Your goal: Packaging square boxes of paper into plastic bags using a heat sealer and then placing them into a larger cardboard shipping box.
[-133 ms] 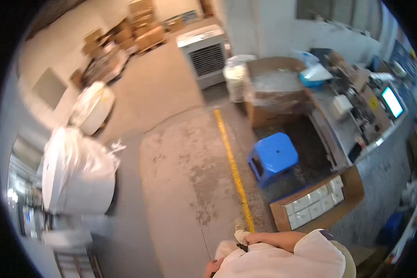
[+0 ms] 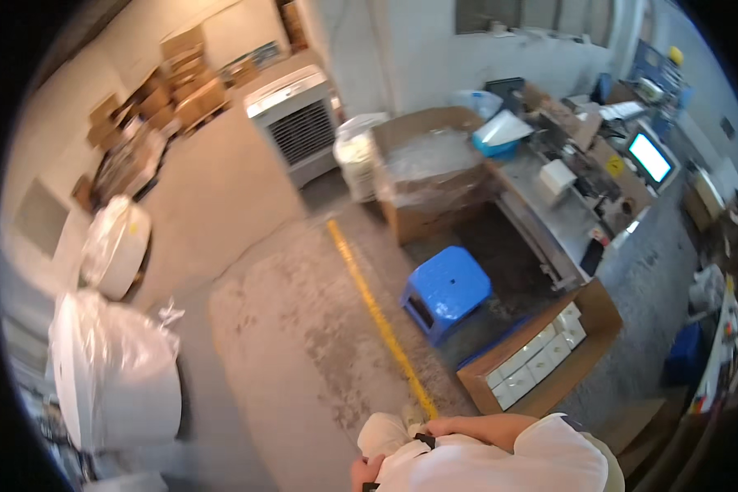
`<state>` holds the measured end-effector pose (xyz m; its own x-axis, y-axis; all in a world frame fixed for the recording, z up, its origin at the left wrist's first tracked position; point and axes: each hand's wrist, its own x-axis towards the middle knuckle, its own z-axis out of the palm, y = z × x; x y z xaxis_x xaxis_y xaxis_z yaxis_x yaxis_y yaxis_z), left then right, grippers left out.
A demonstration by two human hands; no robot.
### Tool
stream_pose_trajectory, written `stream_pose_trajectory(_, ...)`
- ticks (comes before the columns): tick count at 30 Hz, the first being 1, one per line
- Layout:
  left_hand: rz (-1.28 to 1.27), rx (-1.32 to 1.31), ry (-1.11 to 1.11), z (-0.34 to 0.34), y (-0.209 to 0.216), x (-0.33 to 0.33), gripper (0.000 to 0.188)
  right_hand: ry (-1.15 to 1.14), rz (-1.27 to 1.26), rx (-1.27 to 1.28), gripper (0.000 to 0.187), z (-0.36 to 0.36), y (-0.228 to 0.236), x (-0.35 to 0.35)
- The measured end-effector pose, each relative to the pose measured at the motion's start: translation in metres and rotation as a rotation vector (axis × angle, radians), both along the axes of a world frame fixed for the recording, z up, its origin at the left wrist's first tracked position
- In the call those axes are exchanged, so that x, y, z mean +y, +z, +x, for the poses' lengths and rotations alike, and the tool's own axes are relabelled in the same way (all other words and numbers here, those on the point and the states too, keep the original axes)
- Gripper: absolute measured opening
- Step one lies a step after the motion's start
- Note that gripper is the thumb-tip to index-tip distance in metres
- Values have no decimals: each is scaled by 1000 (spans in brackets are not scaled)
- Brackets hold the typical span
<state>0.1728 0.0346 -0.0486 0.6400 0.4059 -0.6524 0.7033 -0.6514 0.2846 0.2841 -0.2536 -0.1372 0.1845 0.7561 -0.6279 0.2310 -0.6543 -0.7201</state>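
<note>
At the lower edge, my left hand (image 2: 366, 469) hangs beside my light trousers, with a dark band at its wrist. My right hand (image 2: 441, 426) is held low in front of my body, close to a small black item (image 2: 425, 440) at my waist; whether it touches this is unclear. The fingers of both hands are too small and blurred to read, and no held object shows. Ahead and to the right stands a blue plastic stool (image 2: 447, 289). Nearer my right arm is an open cardboard box (image 2: 603, 340) with several white boxes (image 2: 541, 361) inside.
A yellow floor line (image 2: 377, 316) runs ahead. On the left are large white tubs (image 2: 127, 402) covered with plastic. Ahead stand an air cooler (image 2: 299, 131) and a big plastic-lined carton (image 2: 426, 213). A cluttered workbench (image 2: 541, 193) with a lit screen (image 2: 649, 157) stands right.
The view has turned right, so the stool, bench and cooler sit further left in it. My left hand has shifted slightly left in the picture; my right hand is nearly unchanged.
</note>
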Motion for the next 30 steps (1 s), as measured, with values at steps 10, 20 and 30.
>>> stream_pose_trajectory(10, -264, 164, -761, 351, -18, 7, 49, -712, -107, -89, 33, 178, 52, -11)
stream_pose_trajectory(20, -368, 388, -1440, 536, -93, -78, 37, -1144, -307, -343, 20, 175, 69, -133)
stream_pose_trajectory(30, -648, 824, -1431, 666, -76, -261, 35, -1279, 207, -119, 15, 235, 57, -321)
